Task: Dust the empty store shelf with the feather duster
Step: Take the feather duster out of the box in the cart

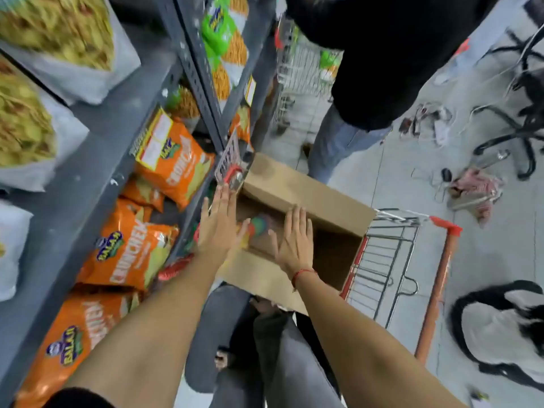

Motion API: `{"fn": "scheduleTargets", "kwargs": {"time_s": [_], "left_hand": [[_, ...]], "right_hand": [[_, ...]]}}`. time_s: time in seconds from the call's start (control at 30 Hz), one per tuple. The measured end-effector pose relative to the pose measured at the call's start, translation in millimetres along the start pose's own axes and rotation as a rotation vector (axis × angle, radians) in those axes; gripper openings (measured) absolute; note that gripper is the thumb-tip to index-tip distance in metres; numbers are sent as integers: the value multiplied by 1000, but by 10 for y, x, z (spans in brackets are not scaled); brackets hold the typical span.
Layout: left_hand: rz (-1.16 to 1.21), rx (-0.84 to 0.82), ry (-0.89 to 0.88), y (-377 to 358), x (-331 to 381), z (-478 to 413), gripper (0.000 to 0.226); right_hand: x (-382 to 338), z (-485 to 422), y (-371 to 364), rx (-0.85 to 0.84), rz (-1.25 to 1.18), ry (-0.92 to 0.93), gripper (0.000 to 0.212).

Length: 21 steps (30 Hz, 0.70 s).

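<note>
Both my hands reach down over an open cardboard box (309, 195) that rests in a shopping cart. My left hand (219, 225) is spread flat, fingers apart, at the box's left edge beside the shelf. My right hand (294, 240) is also flat and open above the box's inside, a red thread on its wrist. Something colourful (260, 226), green and red, lies inside the box between my hands; I cannot tell what it is. No feather duster is visible. The grey metal shelf (97, 160) on my left holds snack bags.
Orange snack bags (129, 248) fill the lower shelf, clear bags of yellow snacks (26, 125) the upper one. The cart's orange handle (438, 290) is at right. A person in a black top and jeans (379, 69) stands behind the box. Cables and a chair base (518, 125) litter the floor.
</note>
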State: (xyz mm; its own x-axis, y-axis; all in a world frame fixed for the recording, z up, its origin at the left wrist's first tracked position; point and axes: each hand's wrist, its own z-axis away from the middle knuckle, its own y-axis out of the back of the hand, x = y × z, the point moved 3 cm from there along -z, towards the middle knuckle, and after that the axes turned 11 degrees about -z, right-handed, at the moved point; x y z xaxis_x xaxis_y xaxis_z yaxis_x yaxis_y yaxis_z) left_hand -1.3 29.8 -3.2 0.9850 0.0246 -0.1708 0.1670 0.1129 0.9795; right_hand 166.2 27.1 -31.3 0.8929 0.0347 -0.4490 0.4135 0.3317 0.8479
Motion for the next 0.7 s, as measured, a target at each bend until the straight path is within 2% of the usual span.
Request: {"fn": "scheduleTargets", "kwargs": {"time_s": [0.27, 0.37, 0.43, 0.5, 0.6, 0.7], "left_hand": [[-46, -552, 20, -977, 22, 122, 88], [-120, -692, 30, -1166, 11, 211, 74], [-129, -724, 44, -1214, 29, 238, 53], [-147, -691, 12, -1208, 32, 224, 40], [-196, -629, -53, -1222, -21, 236, 37], [-233, -641, -99, -1092, -83, 269, 35]], "right_hand": [[42, -60, -742, -154, -30, -59, 68], [43, -27, -878, -191, -50, -53, 65], [37, 22, -972, -235, -58, -37, 63], [44, 75, -1028, -275, -46, -34, 61], [19, 104, -1027, -299, -45, -32, 61], [-24, 105, -982, -303, -28, -25, 61]]}}
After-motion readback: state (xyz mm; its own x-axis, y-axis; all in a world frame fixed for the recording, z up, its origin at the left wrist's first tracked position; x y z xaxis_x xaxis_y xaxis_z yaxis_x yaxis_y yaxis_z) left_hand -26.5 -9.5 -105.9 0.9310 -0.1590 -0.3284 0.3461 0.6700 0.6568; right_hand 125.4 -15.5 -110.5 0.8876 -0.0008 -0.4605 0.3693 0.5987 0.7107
